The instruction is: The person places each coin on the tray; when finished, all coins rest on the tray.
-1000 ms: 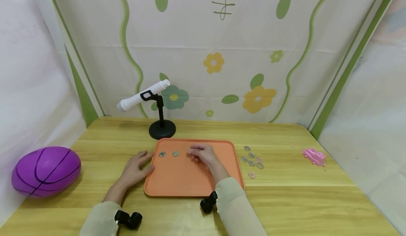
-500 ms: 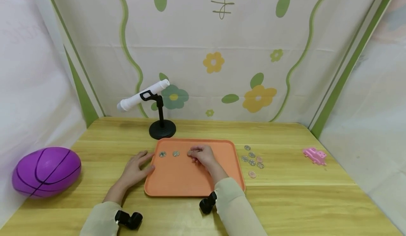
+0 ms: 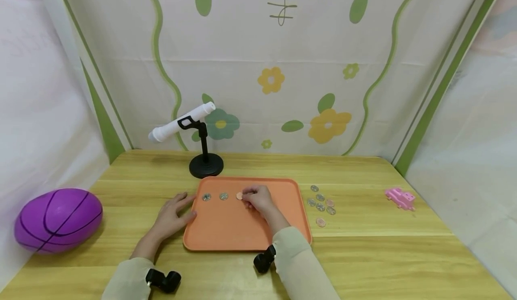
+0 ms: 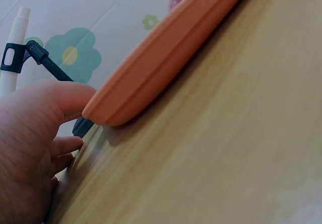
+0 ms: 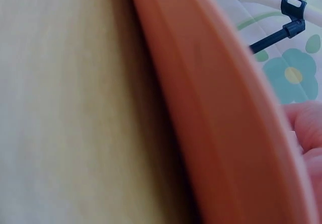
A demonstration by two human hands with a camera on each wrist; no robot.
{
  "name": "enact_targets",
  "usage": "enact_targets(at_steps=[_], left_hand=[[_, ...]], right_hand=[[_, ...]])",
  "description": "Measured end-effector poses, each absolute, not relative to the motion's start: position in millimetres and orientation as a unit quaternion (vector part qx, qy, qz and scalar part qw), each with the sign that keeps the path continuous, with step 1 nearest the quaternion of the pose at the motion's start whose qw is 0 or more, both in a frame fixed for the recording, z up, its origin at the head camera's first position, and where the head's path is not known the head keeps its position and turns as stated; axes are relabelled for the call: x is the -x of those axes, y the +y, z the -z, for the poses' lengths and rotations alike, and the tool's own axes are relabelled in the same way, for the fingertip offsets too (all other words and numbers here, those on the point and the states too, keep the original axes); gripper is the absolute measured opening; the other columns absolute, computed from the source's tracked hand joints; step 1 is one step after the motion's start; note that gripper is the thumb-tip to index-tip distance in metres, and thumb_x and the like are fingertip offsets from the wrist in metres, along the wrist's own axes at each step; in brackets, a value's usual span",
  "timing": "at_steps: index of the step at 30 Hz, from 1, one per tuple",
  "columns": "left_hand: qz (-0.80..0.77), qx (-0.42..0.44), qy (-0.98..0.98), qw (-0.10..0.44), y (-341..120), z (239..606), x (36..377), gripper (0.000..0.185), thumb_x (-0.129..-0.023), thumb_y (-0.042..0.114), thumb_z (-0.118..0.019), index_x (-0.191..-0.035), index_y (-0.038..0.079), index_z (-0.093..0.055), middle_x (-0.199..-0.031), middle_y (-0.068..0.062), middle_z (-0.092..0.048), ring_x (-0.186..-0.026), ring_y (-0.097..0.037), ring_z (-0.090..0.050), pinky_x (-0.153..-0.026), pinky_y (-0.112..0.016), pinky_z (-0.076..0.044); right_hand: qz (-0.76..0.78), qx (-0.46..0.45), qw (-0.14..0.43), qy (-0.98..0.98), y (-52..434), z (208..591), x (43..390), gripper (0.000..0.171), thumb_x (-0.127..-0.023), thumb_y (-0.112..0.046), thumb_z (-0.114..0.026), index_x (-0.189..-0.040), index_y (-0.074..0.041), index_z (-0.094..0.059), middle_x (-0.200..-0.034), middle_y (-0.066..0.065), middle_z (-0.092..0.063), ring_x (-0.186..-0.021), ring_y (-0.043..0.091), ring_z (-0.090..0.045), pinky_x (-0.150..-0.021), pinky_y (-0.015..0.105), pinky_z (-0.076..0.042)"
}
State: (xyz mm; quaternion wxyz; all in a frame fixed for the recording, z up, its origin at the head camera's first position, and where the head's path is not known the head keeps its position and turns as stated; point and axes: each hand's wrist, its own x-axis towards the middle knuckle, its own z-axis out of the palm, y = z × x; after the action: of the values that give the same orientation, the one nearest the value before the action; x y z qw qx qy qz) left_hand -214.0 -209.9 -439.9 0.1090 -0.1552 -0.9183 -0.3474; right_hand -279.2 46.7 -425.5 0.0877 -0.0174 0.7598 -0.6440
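An orange tray (image 3: pixel 226 232) lies on the wooden table. On it, two silver coins, the left coin (image 3: pixel 206 197) and its neighbour (image 3: pixel 224 196), form a row with a copper-coloured coin (image 3: pixel 239 196). My right hand (image 3: pixel 259 199) has its fingertips at the right edge of that copper coin, which looks flat on the tray; the tips partly cover it. My left hand (image 3: pixel 171 215) rests with spread fingers against the tray's left rim. In the left wrist view its thumb side touches the tray corner (image 4: pixel 108 116). The tray wall hides most of my right hand in the right wrist view.
Right of the tray lies a loose group of silver and copper coins (image 3: pixel 321 207). A pink toy (image 3: pixel 400 199) sits farther right. Behind the tray stands a white microphone (image 3: pixel 181 123) on a black stand (image 3: pixel 206 165). A purple ball (image 3: pixel 58 220) is at the left.
My right fingertips have lowered the copper coin to the tray and shifted slightly right, so more of it shows. The left hand stays in place.
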Motion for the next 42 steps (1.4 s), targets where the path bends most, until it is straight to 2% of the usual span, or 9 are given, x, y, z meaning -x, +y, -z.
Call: enact_targets(at_steps=[6,12,17,21,24,30,38,42], left_hand=[[0.349,0.157,-0.917,0.113,-210,440,213,0.048,-0.081,0.026,-0.059,-0.122,0.003,-0.049,-0.125,-0.029,-0.035,-0.115,-0.047,-0.026,-0.086,-0.062,-0.017],[0.353,0.154,-0.916,0.11,-209,439,213,0.048,-0.081,0.026,-0.059,-0.122,0.003,-0.049,-0.126,-0.029,-0.035,-0.115,-0.047,-0.025,-0.086,-0.062,-0.016],[0.353,0.154,-0.916,0.111,-209,439,213,0.048,-0.081,0.026,-0.059,-0.122,0.003,-0.049,-0.126,-0.029,-0.035,-0.114,-0.048,-0.026,-0.086,-0.062,-0.017],[0.353,0.155,-0.916,0.109,-210,440,213,0.048,-0.081,0.027,-0.059,-0.123,0.003,-0.049,-0.126,-0.029,-0.035,-0.114,-0.048,-0.026,-0.086,-0.062,-0.017],[0.354,0.155,-0.916,0.108,-210,440,213,0.048,-0.081,0.026,-0.059,-0.123,0.003,-0.049,-0.126,-0.029,-0.035,-0.115,-0.047,-0.026,-0.087,-0.062,-0.016],[0.353,0.153,-0.917,0.106,-209,439,213,0.048,-0.082,0.027,-0.058,-0.123,0.003,-0.049,-0.126,-0.029,-0.034,-0.114,-0.048,-0.025,-0.086,-0.062,-0.016],[0.352,0.156,-0.916,0.11,-210,441,214,0.048,-0.081,0.026,-0.059,-0.122,0.003,-0.049,-0.126,-0.028,-0.034,-0.116,-0.046,-0.025,-0.088,-0.061,-0.014],[0.346,0.16,-0.918,0.112,-210,443,216,0.048,-0.081,0.026,-0.059,-0.122,0.003,-0.049,-0.126,-0.028,-0.035,-0.116,-0.045,-0.025,-0.09,-0.06,-0.014]], right_hand=[[0.656,0.03,0.103,0.747,51,419,277,0.023,-0.08,-0.004,-0.059,-0.1,0.008,-0.06,-0.079,0.013,-0.061,-0.052,0.014,-0.051,-0.047,0.022,-0.042],[0.66,0.034,0.109,0.743,62,399,274,0.029,-0.08,-0.006,-0.06,-0.105,0.008,-0.057,-0.081,0.007,-0.06,-0.058,0.016,-0.051,-0.057,0.028,-0.046],[0.645,0.056,0.097,0.756,76,380,269,0.028,-0.081,-0.01,-0.06,-0.105,0.004,-0.059,-0.087,0.01,-0.061,-0.072,0.031,-0.055,-0.07,0.041,-0.045],[0.659,0.081,0.082,0.744,89,369,264,0.024,-0.081,-0.01,-0.06,-0.103,0.001,-0.06,-0.09,0.014,-0.059,-0.081,0.039,-0.052,-0.074,0.048,-0.042],[0.652,0.099,0.067,0.748,101,363,261,0.025,-0.08,-0.011,-0.061,-0.103,0.0,-0.061,-0.087,0.012,-0.06,-0.077,0.037,-0.053,-0.07,0.044,-0.045],[0.637,0.121,0.043,0.76,131,352,254,0.031,-0.08,-0.013,-0.062,-0.107,0.002,-0.058,-0.081,0.006,-0.058,-0.069,0.026,-0.055,-0.06,0.029,-0.047],[0.633,0.129,0.03,0.763,178,351,242,0.036,-0.081,-0.011,-0.061,-0.111,0.007,-0.053,-0.083,0.006,-0.056,-0.065,0.016,-0.053,-0.06,0.027,-0.047],[0.623,0.119,0.024,0.772,199,357,238,0.037,-0.081,-0.01,-0.06,-0.111,0.01,-0.051,-0.082,0.007,-0.056,-0.064,0.017,-0.053,-0.058,0.026,-0.046]])
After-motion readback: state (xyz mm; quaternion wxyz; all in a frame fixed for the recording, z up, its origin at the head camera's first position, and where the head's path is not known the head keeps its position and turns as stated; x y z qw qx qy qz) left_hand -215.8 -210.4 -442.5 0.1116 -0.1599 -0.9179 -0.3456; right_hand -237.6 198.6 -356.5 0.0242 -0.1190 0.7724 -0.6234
